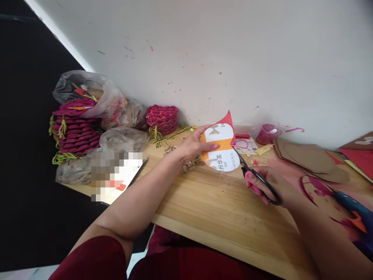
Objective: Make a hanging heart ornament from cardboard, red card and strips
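My left hand (194, 147) holds a rounded paper piece (223, 146) above the table, its thumb pressed on the orange band. The side facing me is white with an orange stripe and printed characters; a red pointed flap (228, 121) sticks up at its top right. My right hand (264, 182) is closed round the black handles of a pair of scissors (247, 166). The blades meet the paper's right edge, near the base of the red flap. Pink stains mark my right fingertips.
Woven magenta baskets (77, 130) and plastic bags (124, 138) stand at the left, near a lit screen (128, 175). On the wooden table (204, 210), a pink cup (266, 134), brown cardboard shapes (305, 157) and a blue glue gun (351, 202) lie to the right.
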Available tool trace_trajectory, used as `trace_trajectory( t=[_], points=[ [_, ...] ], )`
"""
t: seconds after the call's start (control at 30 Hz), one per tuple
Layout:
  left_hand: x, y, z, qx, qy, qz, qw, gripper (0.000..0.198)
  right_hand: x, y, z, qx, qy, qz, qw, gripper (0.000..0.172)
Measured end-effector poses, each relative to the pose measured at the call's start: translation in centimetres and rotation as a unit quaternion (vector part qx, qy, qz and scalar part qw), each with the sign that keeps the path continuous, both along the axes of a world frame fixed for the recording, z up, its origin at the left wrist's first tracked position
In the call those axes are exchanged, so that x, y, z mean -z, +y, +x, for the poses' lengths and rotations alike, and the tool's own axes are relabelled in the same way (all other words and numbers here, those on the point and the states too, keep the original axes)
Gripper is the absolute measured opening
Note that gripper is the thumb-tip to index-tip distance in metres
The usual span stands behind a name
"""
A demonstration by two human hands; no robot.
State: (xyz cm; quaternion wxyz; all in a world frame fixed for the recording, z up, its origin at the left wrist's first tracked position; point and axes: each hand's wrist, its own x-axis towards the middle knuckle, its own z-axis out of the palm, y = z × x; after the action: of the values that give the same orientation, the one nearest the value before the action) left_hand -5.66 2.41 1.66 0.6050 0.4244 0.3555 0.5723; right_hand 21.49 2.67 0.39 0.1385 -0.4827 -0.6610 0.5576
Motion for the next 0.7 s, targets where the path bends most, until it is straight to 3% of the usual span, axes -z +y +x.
trace_trajectory(
  t=[0.23,0.5,0.7],
  points=[
    [0.1,0.1,-0.1,0.013,-0.011,-0.007,1.0,0.079,-1.5,-0.8,-0.7,-0.011,-0.009,0.024,1.0,0.068],
    [0.1,0.1,-0.1,-0.003,-0.01,-0.015,1.0,0.077,0.4,0.0,-0.3,0.032,0.014,0.0,0.999,0.057],
    [0.4,0.1,0.0,-0.003,-0.017,-0.009,1.0,0.077,0.5,-0.1,-0.5,0.026,0.025,0.007,0.999,0.052]
  ],
)
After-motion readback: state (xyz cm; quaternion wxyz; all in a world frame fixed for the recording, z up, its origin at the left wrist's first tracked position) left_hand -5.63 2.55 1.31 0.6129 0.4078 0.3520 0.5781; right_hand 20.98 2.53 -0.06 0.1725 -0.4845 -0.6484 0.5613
